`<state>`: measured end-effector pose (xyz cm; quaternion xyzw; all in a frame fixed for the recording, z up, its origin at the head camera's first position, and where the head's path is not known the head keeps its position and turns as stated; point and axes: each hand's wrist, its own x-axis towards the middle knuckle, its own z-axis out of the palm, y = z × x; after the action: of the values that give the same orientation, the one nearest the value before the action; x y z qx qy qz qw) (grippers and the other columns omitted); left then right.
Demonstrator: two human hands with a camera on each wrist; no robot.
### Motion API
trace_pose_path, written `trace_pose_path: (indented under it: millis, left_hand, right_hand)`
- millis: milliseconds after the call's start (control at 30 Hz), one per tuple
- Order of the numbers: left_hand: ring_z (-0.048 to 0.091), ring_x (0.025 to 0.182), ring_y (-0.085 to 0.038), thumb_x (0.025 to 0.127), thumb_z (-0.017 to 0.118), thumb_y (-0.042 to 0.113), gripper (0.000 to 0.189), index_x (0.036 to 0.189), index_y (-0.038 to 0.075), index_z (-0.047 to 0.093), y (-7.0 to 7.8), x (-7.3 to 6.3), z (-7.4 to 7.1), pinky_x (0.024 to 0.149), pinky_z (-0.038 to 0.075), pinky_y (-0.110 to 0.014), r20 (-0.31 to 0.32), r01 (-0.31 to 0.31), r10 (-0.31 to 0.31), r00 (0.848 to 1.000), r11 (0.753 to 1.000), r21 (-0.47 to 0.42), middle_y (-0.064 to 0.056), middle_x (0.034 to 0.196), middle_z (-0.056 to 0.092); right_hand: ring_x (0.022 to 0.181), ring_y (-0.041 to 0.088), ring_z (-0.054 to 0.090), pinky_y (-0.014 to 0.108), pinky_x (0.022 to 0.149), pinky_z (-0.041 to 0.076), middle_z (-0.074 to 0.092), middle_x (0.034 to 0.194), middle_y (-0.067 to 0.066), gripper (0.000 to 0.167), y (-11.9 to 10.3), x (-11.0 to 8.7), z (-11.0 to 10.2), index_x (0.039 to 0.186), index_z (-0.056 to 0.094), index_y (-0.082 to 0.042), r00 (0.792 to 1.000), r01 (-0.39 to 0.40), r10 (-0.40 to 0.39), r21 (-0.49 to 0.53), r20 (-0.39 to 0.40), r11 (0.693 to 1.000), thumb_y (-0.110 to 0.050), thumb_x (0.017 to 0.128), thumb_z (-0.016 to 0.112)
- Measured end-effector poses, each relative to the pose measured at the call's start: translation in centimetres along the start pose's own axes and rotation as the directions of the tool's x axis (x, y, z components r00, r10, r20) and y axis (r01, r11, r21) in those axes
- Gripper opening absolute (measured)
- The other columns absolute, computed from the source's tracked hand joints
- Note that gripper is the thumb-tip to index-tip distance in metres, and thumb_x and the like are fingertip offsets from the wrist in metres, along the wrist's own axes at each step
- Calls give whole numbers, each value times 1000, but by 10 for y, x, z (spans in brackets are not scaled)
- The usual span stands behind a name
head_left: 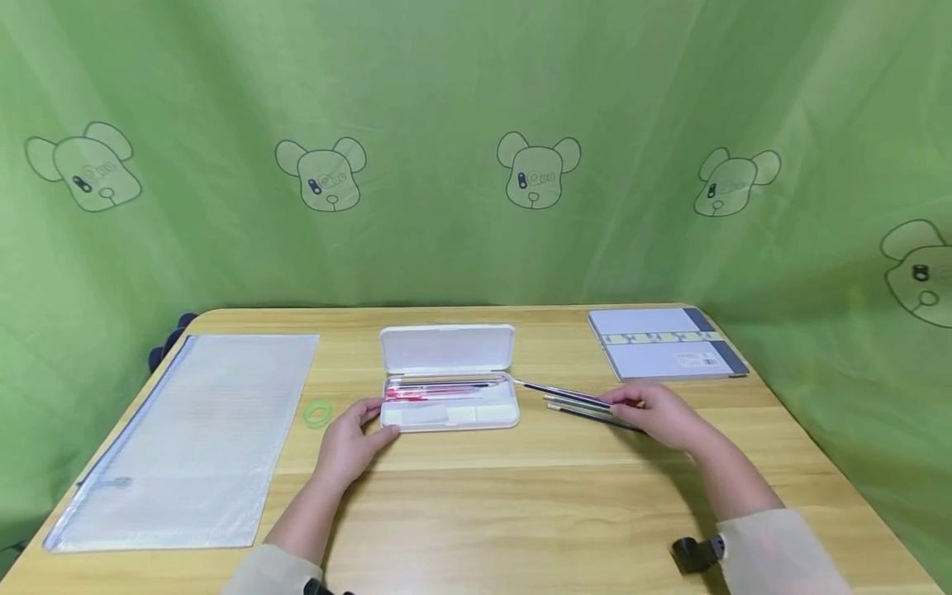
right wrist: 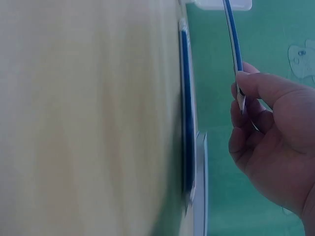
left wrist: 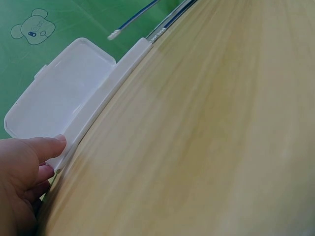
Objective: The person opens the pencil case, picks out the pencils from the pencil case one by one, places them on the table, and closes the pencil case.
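An open white pencil case (head_left: 452,417) lies at mid-table with its lid (head_left: 448,348) raised at the back. Inside are several pencils (head_left: 446,383), pink-red slender items (head_left: 424,395) and pale pieces (head_left: 424,414). My left hand (head_left: 351,442) grips the case's left end, the thumb along its front edge in the left wrist view. To the right of the case, my right hand (head_left: 658,413) pinches a blue-striped pencil (right wrist: 233,39) near its sharpened point, the other end reaching toward the case. Below this hand several more pencils (head_left: 583,411) lie on the table.
A translucent zip pouch (head_left: 193,438) covers the table's left side. Between it and the case lie green rings (head_left: 316,414). At the back right rests a pale notebook (head_left: 654,364) with a patterned band. A green curtain (head_left: 446,248) hangs behind the wooden table (head_left: 506,512).
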<state>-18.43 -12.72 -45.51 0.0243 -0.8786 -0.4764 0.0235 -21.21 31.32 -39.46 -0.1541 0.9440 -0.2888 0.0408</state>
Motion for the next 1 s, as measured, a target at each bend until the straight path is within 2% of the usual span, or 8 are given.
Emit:
trace_pose_path:
  millis: [100,267,567,667,800,1000]
  left_hand:
    - [52,131,-36,85,75,21,52,130,1,57,0,0,0,116,34,-52,-1,1,-1,1000,1000,-2,-17,129,65]
    - [52,131,-36,85,75,20,52,130,1,57,-1,0,0,116,34,-52,-2,-5,5,1000,1000,1,-17,129,65]
    - [53,130,-37,85,75,19,52,130,0,57,-1,0,0,115,34,-53,-3,-16,16,1000,1000,1,-18,128,65]
    - [53,130,-37,85,75,19,51,130,0,57,-1,0,0,115,34,-53,-4,-13,13,1000,1000,-6,-19,128,65]
    - [53,130,-37,85,75,19,51,130,0,57,-1,0,0,115,34,-53,-4,-11,11,1000,1000,-6,-19,128,65]
    - [53,130,-37,85,75,19,52,130,0,57,-2,0,1,115,35,-53,-6,-12,12,1000,1000,4,-18,128,65]
  right_hand:
    - [91,12,57,27,74,50,69,110,15,21,6,-9,-1,111,72,-6,1000,-22,22,5,1,1000,-11,93,63]
    - [82,11,53,24,67,47,69,107,14,22,16,-23,-2,113,71,-5,998,-57,57,-1,0,998,-11,93,63]
    - [85,14,53,26,68,45,68,105,12,21,27,-40,-4,111,71,-5,995,-100,100,-29,8,995,-11,93,62]
    - [91,18,58,31,75,49,69,109,14,20,29,-42,-2,110,72,-7,993,-116,116,-36,12,993,-10,92,63]
    - [104,28,62,44,86,52,70,111,17,18,32,-43,-1,106,73,-9,994,-111,112,-61,10,992,-9,91,63]
    - [99,27,64,47,85,53,71,104,12,16,32,-44,-1,103,74,-9,992,-125,127,-78,22,989,-10,89,66]
